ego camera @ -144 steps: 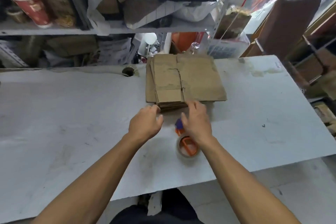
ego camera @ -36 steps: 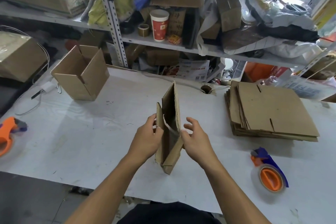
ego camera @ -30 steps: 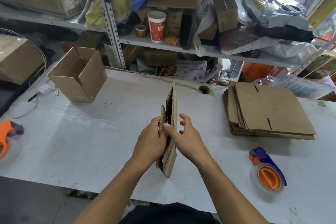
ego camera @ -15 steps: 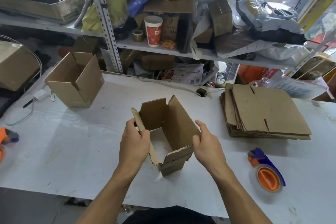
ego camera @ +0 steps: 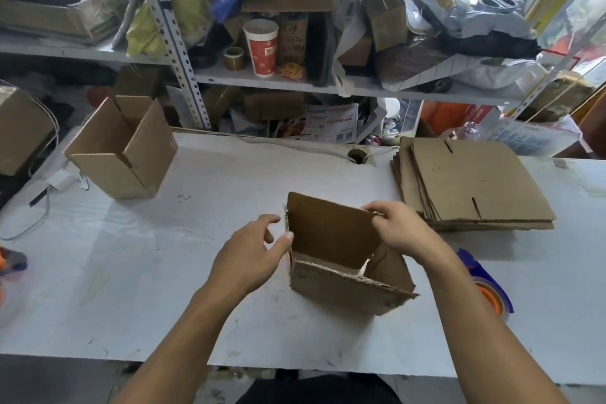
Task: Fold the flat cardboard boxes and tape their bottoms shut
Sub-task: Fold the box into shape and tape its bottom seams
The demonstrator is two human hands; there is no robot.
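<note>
Two hands work a small cardboard box at the middle of a white table (ego camera: 164,272), seen from above by a head-worn camera. At far left, an orange tape dispenser (ego camera: 10,264) peeks in at the table edge; behind it an already opened box (ego camera: 123,147) stands upright, flaps up. Moving right, the left hand (ego camera: 252,252) rests against the left wall of the box in progress (ego camera: 341,259), thumb touching the cardboard edge, fingers loosely spread and gripping nothing. This box stands on the table with its far flap raised and a near flap folded outward toward the person. The right hand (ego camera: 398,226) pinches the top right corner of the raised flap between thumb and fingers. Further right lies a stack of flat boxes (ego camera: 475,184), and nearer the person a second tape dispenser (ego camera: 485,285), orange and blue, partly hidden by the right forearm. By my reading the box is squared up and the flaps are now being folded in — taping is not yet begun. Next, the flaps need pressing flat and holding closed while one hand reaches for the tape just beside the right arm. Faint print runs along the near flap but is unreadable; a red paper cup (ego camera: 261,47) on the shelf carries a logo too small to make out.
</note>
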